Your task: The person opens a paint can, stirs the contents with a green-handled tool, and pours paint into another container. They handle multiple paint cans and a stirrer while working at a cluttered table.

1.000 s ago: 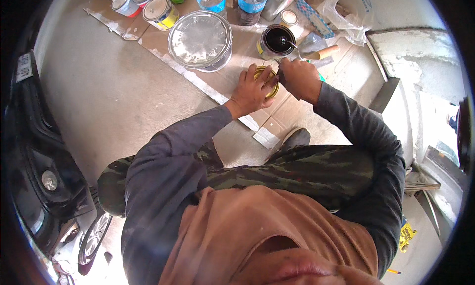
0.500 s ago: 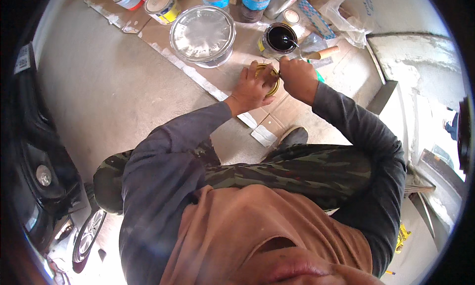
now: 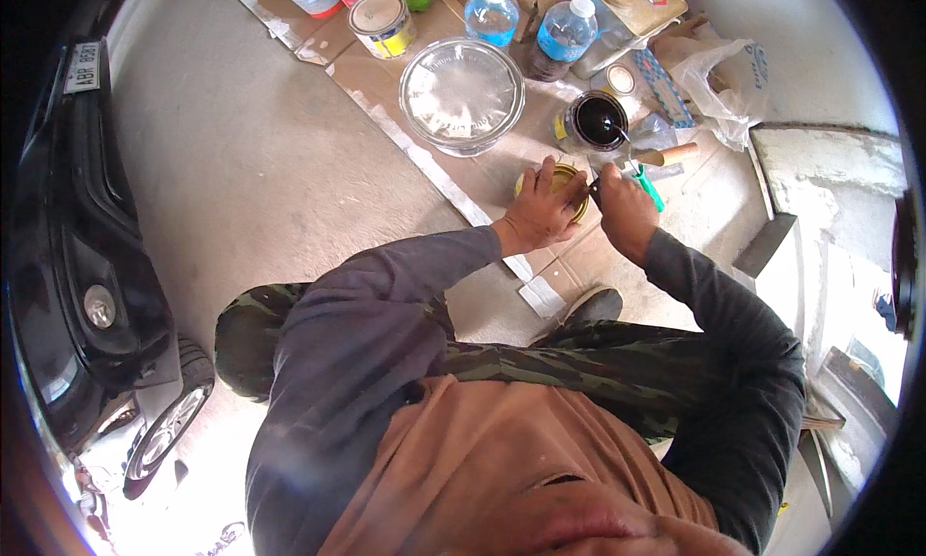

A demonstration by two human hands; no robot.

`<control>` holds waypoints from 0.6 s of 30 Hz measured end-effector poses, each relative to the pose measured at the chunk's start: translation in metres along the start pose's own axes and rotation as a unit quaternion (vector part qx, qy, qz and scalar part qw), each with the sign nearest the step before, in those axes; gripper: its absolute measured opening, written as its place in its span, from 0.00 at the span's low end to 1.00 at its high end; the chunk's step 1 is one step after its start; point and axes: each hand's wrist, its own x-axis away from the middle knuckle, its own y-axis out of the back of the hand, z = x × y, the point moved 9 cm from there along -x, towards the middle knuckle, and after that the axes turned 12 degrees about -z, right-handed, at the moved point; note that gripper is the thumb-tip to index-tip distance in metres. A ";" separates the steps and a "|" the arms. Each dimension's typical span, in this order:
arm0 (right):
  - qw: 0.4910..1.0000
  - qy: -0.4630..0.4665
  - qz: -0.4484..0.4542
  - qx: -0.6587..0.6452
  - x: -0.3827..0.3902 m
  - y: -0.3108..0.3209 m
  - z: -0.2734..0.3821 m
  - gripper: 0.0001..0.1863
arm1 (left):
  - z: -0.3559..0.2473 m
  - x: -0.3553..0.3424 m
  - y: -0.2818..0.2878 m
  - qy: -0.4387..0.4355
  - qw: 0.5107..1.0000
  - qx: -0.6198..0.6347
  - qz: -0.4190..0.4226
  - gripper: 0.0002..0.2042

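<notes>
- Whole view shifts right and down since half a second ago; right hand (image 3: 627, 212) sits a bit nearer the body, baring more of the green handle (image 3: 649, 189) beside it.
- Black car (image 3: 96, 257) along the left side.
- Cardboard (image 3: 487, 180) on the floor, under the containers.
- Round tub (image 3: 463, 93), clear lid on, beyond the left hand (image 3: 545, 209).
- Open can (image 3: 600, 120), dark liquid inside, rod leaning out.
- Left hand: fingers apart, laid across the top of the gold-rimmed tin (image 3: 562, 177).
- Right hand: fingers clamped on a dark tool (image 3: 594, 191).
- Gold-rimmed tin: on the cardboard, between person and open can.
- Dark tool: mostly hidden in fist, end near tin's rim; contact unclear.
</notes>
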 end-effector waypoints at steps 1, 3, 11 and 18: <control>1.000 -0.005 0.003 -0.011 0.000 0.000 -0.003 0.13 | 0.000 0.000 0.001 -0.002 1.000 -0.001 -0.001 0.35; 0.999 -0.008 -0.007 -0.035 0.001 0.005 -0.010 0.17 | 0.000 0.000 0.001 -0.005 1.000 -0.001 -0.002 0.35; 0.987 0.032 -0.030 0.155 0.001 -0.011 0.005 0.26 | 0.002 -0.001 0.001 0.005 0.999 0.028 -0.017 0.35; 0.990 -0.023 -0.062 0.128 0.005 -0.007 0.005 0.28 | 0.003 -0.002 -0.002 0.007 1.000 0.021 -0.017 0.36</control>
